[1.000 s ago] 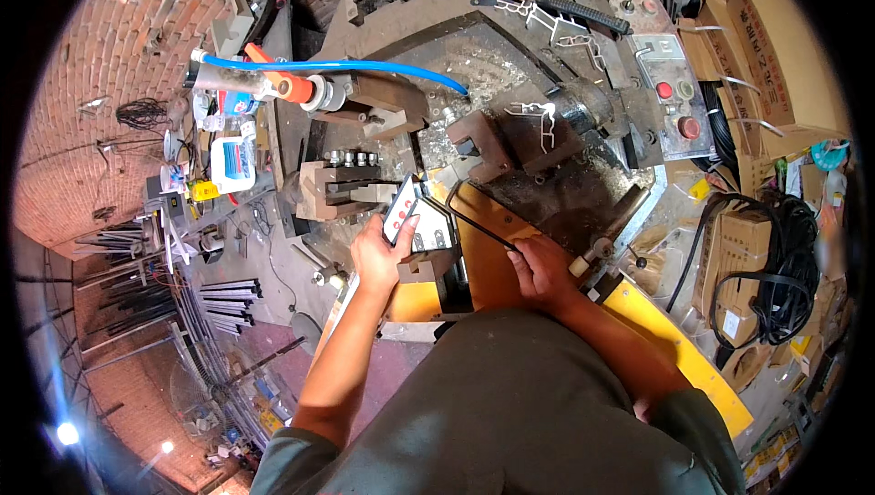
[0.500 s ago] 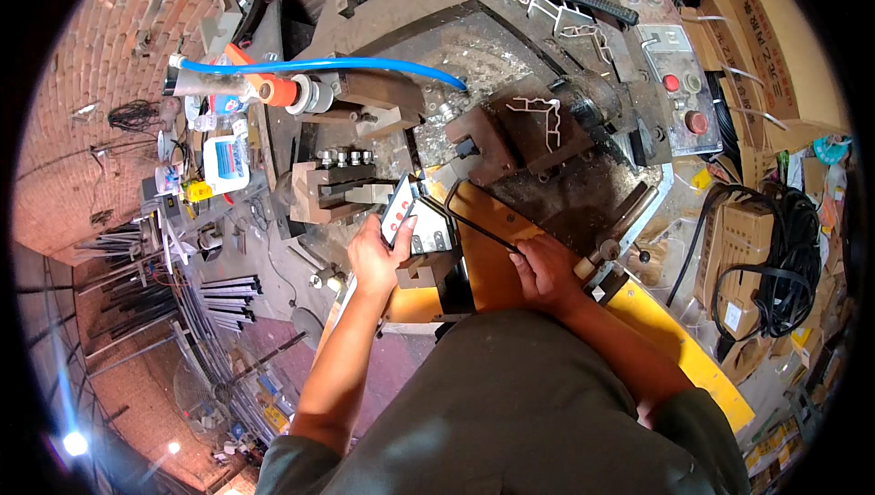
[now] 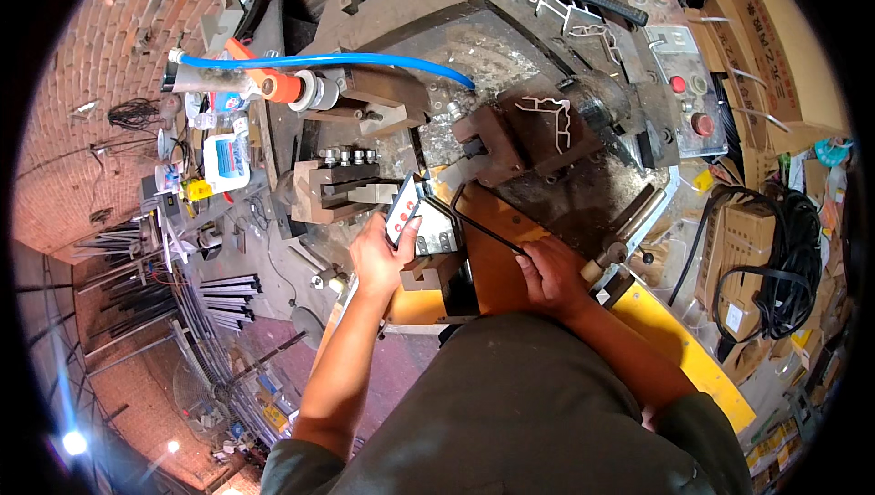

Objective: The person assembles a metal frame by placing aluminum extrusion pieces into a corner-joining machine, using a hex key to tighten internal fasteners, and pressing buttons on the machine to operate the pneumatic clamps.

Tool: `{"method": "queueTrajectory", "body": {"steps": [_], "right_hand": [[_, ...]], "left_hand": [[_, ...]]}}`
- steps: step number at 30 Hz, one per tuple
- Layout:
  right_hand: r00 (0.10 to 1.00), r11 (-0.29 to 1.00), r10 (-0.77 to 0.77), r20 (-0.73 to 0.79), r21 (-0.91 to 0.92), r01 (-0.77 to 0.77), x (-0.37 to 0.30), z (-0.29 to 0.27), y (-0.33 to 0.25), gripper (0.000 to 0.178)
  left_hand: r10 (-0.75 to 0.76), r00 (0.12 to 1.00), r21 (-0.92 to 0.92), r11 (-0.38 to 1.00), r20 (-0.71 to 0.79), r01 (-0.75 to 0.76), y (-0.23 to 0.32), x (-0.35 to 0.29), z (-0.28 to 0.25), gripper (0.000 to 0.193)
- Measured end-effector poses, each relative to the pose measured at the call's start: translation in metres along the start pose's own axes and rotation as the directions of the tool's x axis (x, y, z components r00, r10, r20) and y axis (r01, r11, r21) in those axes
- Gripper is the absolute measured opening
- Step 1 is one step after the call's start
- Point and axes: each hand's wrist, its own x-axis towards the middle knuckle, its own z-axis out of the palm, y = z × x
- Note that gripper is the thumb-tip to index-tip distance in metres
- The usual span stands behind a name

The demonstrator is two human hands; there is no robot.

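Note:
My left hand [image 3: 375,253] is closed on the lower end of a pale metal plate [image 3: 401,212] with red round marks. The thumb lies along the plate's right side, and the plate stands tilted beside a steel block with holes [image 3: 437,238]. In my right hand [image 3: 551,276], the fingers are wrapped round the long arm of a black hex key [image 3: 488,231]. Its bent short end points down toward the steel block, just right of the plate. Whether the tip touches anything is too small to tell. A brown steel machine block [image 3: 497,150] sits just beyond the key.
A clamping block with bolts [image 3: 333,190] stands left of the plate. A blue hose [image 3: 365,59] arches over an orange-handled valve [image 3: 281,87]. A hammer [image 3: 592,3] and cut metal profiles [image 3: 547,112] lie on the machine. A button box [image 3: 685,98] is at right, near coiled black cable [image 3: 784,276].
The whole view has shifted slightly to the right. Both hands keep their grips, the left on the plate and the right on the hex key, with little visible movement.

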Motion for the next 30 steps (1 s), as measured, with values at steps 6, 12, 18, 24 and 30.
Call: {"method": "queueTrajectory", "body": {"steps": [6, 12, 18, 24, 30], "right_hand": [[1.0, 1.0, 0.003, 0.013, 0.004, -0.003, -0.001, 0.0, 0.001, 0.01], [0.999, 1.0, -0.003, 0.033, -0.027, 0.004, -0.004, 0.0, 0.005, 0.016], [1.0, 1.0, -0.012, 0.003, 0.012, 0.012, -0.003, 0.0, 0.003, 0.011], [0.998, 0.997, -0.058, 0.029, -0.052, 0.06, -0.002, -0.002, 0.003, 0.016], [0.991, 0.996, 0.074, 0.109, 0.04, -0.079, 0.008, 0.0, -0.018, 0.017]], "left_hand": [[0.058, 0.998, -0.003, 0.998, -0.038, -0.058, -0.003, 0.001, 0.001, 0.053], [0.072, 0.996, -0.026, 0.997, -0.045, -0.073, -0.007, 0.001, 0.004, 0.055], [0.061, 0.998, -0.001, 0.998, -0.011, -0.061, -0.004, 0.003, 0.001, 0.057], [0.07, 0.997, 0.031, 0.997, -0.034, -0.069, -0.006, 0.0, 0.004, 0.057], [0.084, 0.996, 0.082, 0.993, -0.027, -0.082, -0.004, 0.001, 0.001, 0.054]]}}
